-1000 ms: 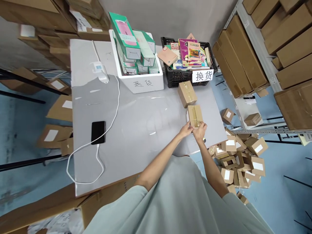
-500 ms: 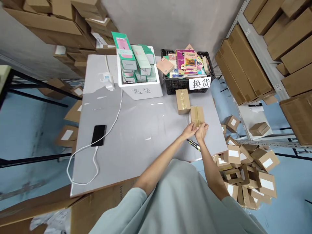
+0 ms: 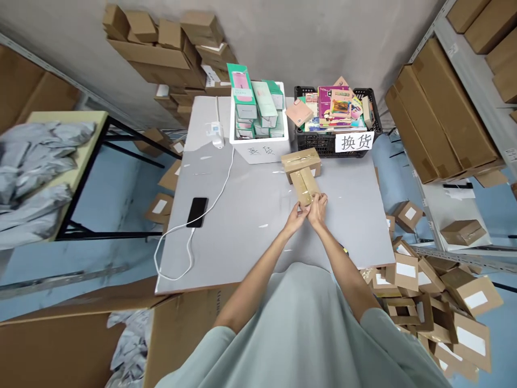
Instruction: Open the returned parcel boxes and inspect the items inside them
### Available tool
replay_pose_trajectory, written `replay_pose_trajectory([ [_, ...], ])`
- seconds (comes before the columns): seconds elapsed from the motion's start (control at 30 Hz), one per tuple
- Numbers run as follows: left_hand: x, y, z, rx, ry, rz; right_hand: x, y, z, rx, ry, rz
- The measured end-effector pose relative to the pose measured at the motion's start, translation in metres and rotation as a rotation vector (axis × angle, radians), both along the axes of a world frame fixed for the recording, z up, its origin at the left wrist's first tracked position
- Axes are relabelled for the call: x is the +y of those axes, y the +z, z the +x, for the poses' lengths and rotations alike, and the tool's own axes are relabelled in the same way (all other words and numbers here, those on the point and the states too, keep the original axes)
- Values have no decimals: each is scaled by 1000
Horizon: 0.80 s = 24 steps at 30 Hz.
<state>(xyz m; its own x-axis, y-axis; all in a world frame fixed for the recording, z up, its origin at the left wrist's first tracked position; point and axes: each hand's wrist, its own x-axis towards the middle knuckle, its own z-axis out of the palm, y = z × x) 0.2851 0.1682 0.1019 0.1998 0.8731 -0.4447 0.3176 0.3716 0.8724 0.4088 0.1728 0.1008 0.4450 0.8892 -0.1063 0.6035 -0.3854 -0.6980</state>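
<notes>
A small taped cardboard box [image 3: 306, 185] lies on the grey table [image 3: 242, 215], its near end between my two hands. My left hand [image 3: 297, 218] and my right hand [image 3: 318, 207] both have their fingers pinched on that near end. A second taped cardboard box [image 3: 301, 160] lies crosswise just behind it, touching it.
A white foam bin [image 3: 260, 151] of green cartons and a black crate [image 3: 337, 143] of books with a white label stand at the table's back. A black phone [image 3: 197, 211] on a white cable lies left. Several labelled cardboard boxes [image 3: 428, 302] are heaped on the floor right, below shelves of cartons.
My head has turned, so the table now sits more central in view. Both hands stay on the small box; both boxes appear turned and nearer the table's middle.
</notes>
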Motion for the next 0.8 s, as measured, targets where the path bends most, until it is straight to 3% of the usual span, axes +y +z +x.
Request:
replay_pose_trajectory([
  [0.1,15,5,-14,-16,-17,-4,25,4,-3,-26,-27,-20],
  [0.2,10,0,-37,-30,-25,-2,22,0,-4,-67,-12,2],
  [0.3,-2,-13,-66,0,32,-8,-11,-9,-7,-106,71,30],
  [0.4,-10,-27,-104,68,126,-5,-60,-18,-12,-108,243,9],
  [0.53,-21,-36,-160,89,239,38,-119,-29,-19,28,452,-25],
  [0.67,-48,-33,-195,15,155,21,-148,-42,-31,367,239,-53],
  [0.8,-86,-29,-200,-67,39,-14,-156,-50,-49,582,129,-92],
])
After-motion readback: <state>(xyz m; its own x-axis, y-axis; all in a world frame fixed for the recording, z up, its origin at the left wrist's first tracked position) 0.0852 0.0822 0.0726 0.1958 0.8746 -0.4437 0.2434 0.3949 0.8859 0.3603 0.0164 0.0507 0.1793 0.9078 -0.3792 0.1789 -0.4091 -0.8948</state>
